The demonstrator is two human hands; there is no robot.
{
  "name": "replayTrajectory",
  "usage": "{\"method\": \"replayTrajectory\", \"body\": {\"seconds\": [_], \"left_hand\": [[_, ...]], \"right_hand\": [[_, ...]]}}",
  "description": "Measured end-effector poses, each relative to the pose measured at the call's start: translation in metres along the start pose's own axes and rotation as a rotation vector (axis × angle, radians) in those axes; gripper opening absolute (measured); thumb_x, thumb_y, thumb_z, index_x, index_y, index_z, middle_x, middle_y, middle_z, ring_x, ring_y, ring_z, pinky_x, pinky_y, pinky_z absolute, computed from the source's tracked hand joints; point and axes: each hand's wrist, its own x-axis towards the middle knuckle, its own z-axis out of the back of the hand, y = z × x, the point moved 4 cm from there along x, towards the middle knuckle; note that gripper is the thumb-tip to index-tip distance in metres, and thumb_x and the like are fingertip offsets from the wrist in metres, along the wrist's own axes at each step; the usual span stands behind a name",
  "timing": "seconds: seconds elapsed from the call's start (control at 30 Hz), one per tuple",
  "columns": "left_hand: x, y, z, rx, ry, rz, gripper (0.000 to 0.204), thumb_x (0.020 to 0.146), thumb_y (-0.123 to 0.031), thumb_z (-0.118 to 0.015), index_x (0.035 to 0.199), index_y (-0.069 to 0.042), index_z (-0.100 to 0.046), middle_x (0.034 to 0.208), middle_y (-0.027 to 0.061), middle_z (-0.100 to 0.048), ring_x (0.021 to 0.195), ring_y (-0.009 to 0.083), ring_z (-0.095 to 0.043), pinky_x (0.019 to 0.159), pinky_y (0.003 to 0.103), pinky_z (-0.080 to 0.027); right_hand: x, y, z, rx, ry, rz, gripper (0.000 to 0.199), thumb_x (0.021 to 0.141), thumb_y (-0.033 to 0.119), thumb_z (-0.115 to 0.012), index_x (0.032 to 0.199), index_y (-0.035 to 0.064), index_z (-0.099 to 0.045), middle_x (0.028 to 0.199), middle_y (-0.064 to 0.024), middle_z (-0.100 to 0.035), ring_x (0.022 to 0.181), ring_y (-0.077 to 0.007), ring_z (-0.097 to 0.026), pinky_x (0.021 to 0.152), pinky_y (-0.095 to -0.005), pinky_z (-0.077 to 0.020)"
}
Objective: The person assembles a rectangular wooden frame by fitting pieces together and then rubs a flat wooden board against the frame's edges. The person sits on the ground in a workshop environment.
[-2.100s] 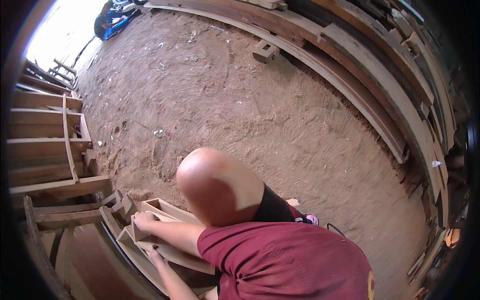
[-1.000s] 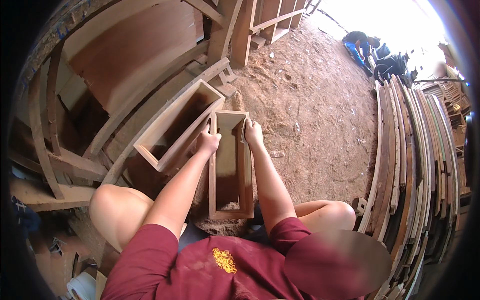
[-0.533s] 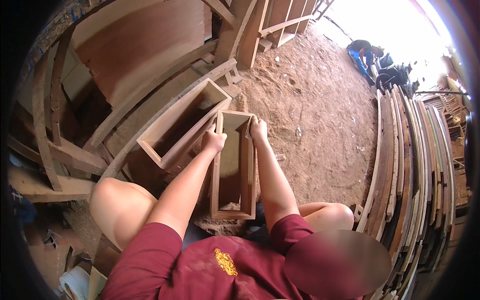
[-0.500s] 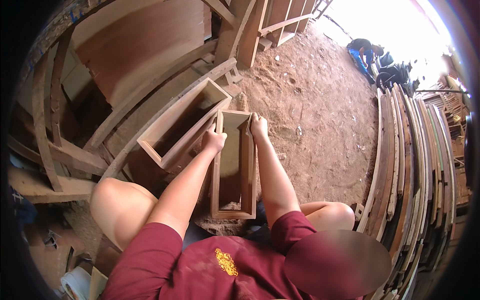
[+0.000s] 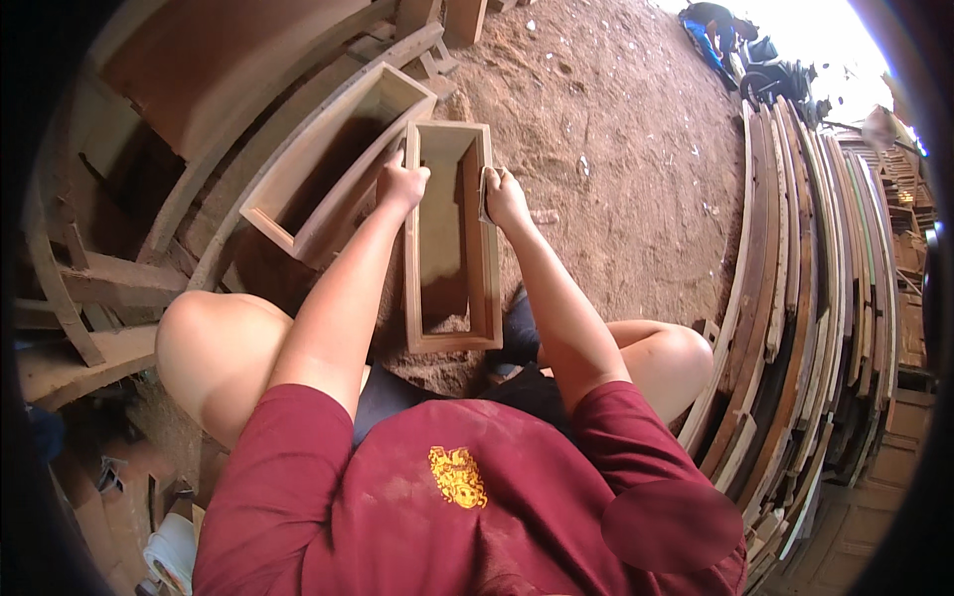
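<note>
Brown dirt floor (image 5: pixel 626 169). Your left grip (image 5: pixel 401 187) clasps the pale oblong wooden box (image 5: pixel 455 343), likely steadying it; your right grip (image 5: pixel 508 201) pinches a thin greyish sheet (image 5: pixel 483 196) at its rim.

readable text: none | yellow emblem (image 5: pixel 457 478) | on maroon shirt (image 5: pixel 397 497) | no legible lettering

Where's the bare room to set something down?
Dirt floor, with small scraps, between the right hand and stacked boards. Leftward is crowded: the held box, second box and wooden beam lie close together.
</note>
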Motion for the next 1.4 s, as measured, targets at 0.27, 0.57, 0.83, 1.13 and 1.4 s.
{"method": "replayTrajectory", "body": {"seconds": [0.27,0.57,0.83,1.13,1.4], "left_hand": [[-0.012,-0.013,0.009,0.045,0.046,0.062,0.065,0.068,-0.029,-0.065,0.131,-0.012,-0.061,0.116,0.0187,-0.07,0.108,0.0329,-0.066,0.095,0.041,-0.051],[-0.017,-0.021,0.011,0.075,0.033,0.073,0.063,0.069,-0.03,-0.063,0.129,-0.013,-0.061,0.115,0.0184,-0.07,0.106,0.0333,-0.067,0.094,0.041,-0.051],[-0.009,-0.013,0.008,0.096,0.055,0.134,0.069,0.069,-0.03,-0.064,0.135,-0.01,-0.057,0.126,0.0207,-0.065,0.116,0.0337,-0.063,0.101,0.039,-0.048],[-0.017,-0.022,0.011,0.087,0.08,0.091,0.073,0.07,-0.028,-0.064,0.137,-0.001,-0.054,0.123,0.025,-0.065,0.115,0.0347,-0.063,0.1,0.04,-0.048],[-0.017,-0.027,0.011,0.113,0.049,0.123,0.058,0.071,-0.026,-0.062,0.126,-0.009,-0.061,0.117,0.022,-0.067,0.109,0.0377,-0.064,0.096,0.044,-0.05]], "right_hand": [[-0.135,-0.01,0.013,-0.1,0.069,-0.026,0.065,0.104,0.04,-0.039,0.147,-0.0088,-0.031,0.124,-0.0358,-0.058,0.121,-0.0478,-0.054,0.103,-0.0473,-0.0426],[-0.224,-0.021,0.021,-0.027,0.123,-0.11,0.06,0.104,0.035,-0.044,0.146,-0.0062,-0.034,0.124,-0.0337,-0.06,0.122,-0.0435,-0.056,0.103,-0.0432,-0.0428],[-0.123,0.005,0.016,-0.112,-0.011,-0.001,0.064,0.103,0.042,-0.041,0.144,-0.008,-0.037,0.118,-0.0358,-0.061,0.117,-0.0476,-0.056,0.1,-0.0479,-0.0447],[-0.127,-0.003,0.015,-0.196,0.026,-0.081,0.067,0.104,0.048,-0.032,0.147,-0.0032,-0.036,0.126,-0.0332,-0.058,0.121,-0.0472,-0.054,0.103,-0.0503,-0.042],[0.022,0.013,0.003,-0.156,-0.037,-0.062,0.061,0.104,0.047,-0.031,0.131,-0.0043,-0.051,0.128,-0.0308,-0.058,0.124,-0.044,-0.054,0.105,-0.0488,-0.0406]]}}
